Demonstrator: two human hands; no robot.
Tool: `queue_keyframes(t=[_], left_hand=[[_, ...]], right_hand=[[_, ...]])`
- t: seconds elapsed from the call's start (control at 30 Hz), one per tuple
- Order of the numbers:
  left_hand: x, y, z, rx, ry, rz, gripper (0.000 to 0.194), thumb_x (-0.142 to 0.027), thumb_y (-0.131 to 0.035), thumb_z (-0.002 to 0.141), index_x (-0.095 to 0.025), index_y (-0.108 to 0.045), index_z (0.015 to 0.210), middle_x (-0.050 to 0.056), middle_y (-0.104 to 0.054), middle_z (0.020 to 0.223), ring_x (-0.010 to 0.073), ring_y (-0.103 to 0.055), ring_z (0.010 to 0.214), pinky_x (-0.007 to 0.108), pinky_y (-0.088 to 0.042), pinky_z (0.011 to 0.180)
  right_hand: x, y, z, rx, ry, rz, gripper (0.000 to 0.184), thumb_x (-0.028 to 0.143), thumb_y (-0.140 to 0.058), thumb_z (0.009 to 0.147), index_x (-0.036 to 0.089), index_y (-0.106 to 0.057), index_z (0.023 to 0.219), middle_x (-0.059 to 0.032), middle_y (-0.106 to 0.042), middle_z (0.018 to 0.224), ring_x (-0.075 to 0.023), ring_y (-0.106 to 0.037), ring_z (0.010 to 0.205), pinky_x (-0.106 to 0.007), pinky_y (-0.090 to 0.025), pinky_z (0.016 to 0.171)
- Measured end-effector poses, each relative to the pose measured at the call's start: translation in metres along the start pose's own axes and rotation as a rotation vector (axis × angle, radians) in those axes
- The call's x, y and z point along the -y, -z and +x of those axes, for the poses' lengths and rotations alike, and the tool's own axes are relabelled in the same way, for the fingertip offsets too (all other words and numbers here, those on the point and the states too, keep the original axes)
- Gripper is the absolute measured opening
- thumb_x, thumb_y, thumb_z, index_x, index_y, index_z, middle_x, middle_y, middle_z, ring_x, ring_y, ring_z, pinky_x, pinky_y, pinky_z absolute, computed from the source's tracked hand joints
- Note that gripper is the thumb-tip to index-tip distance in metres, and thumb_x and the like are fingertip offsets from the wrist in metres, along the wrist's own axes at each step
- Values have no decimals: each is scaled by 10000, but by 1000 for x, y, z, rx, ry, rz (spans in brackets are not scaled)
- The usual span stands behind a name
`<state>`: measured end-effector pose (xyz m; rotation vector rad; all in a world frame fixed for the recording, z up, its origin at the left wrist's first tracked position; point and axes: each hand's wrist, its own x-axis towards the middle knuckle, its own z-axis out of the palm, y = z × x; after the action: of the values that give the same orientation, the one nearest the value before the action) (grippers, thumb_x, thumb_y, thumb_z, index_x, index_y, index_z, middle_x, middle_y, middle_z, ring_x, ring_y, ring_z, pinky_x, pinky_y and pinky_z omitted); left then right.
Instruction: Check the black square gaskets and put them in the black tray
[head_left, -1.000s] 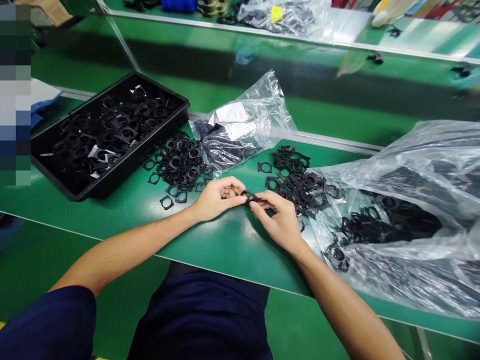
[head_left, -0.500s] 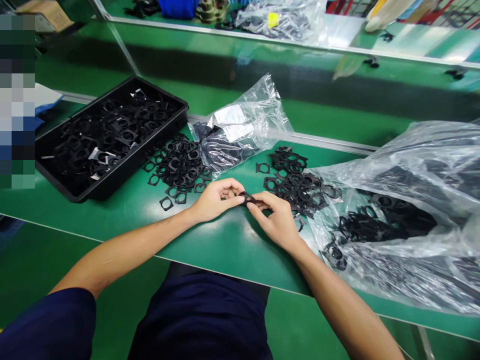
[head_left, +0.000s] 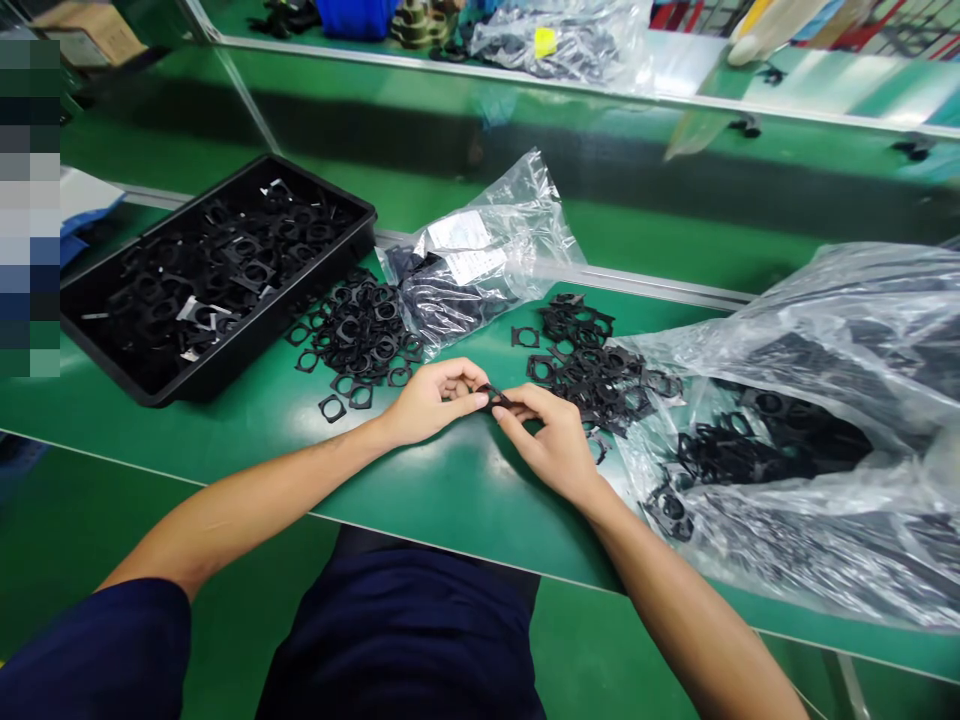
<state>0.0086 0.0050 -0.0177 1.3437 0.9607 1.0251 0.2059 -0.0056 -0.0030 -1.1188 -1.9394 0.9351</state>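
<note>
My left hand (head_left: pixel 437 400) and my right hand (head_left: pixel 541 437) meet above the green bench top, their fingertips pinching a small black gasket (head_left: pixel 495 398) from both sides. Its shape is partly hidden by my fingers. A loose pile of square black gaskets with round holes (head_left: pixel 362 335) lies just beyond my left hand. A second pile (head_left: pixel 589 368) lies beyond my right hand, against a large clear plastic bag of gaskets (head_left: pixel 780 450).
A black plastic tray (head_left: pixel 277 315) filled with gaskets stands at the left. A smaller labelled plastic bag (head_left: pixel 480 262) lies behind the piles. A metal rail (head_left: pixel 645 285) runs along the bench's far side, with another green bench beyond.
Both hands stay on the gasket, with only a slight shift of the fingers. The whole view has drifted a little.
</note>
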Motion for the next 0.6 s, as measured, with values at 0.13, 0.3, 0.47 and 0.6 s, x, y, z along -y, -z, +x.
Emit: queue_keyframes(t=[0.13,0.3,0.47,0.6], left_hand=[[-1,0,0,7,29,8,323,-434,-775,793,-135,-664,844,-32,-546,655,55,-427,547,188,-391,538],[0,0,-1,20,43,48,243,-364,-745,805,-137,-678,856,-29,-563,649,69,-448,566,195,-393,557],[2,-1,-3,25,37,107,209,-341,-724,811,-141,-702,866,0,-628,699,92,-507,617,214,-429,606],[2,-2,-2,6,32,78,248,-373,-753,798,-139,-696,859,7,-649,715,88,-531,611,208,-453,598]], right_hand=[[-2,-1,-1,-6,40,-31,80,228,-603,931,200,-672,902,-33,-682,792,-161,-652,680,-291,-554,689],[-2,-1,0,6,62,-55,95,223,-588,942,201,-671,902,-33,-685,783,-159,-651,676,-286,-552,677],[1,0,0,15,64,-58,102,227,-587,939,199,-676,896,-36,-688,779,-161,-653,675,-287,-557,678],[0,-1,0,-5,10,-4,98,241,-601,931,202,-684,895,-35,-712,798,-158,-664,681,-284,-563,685]])
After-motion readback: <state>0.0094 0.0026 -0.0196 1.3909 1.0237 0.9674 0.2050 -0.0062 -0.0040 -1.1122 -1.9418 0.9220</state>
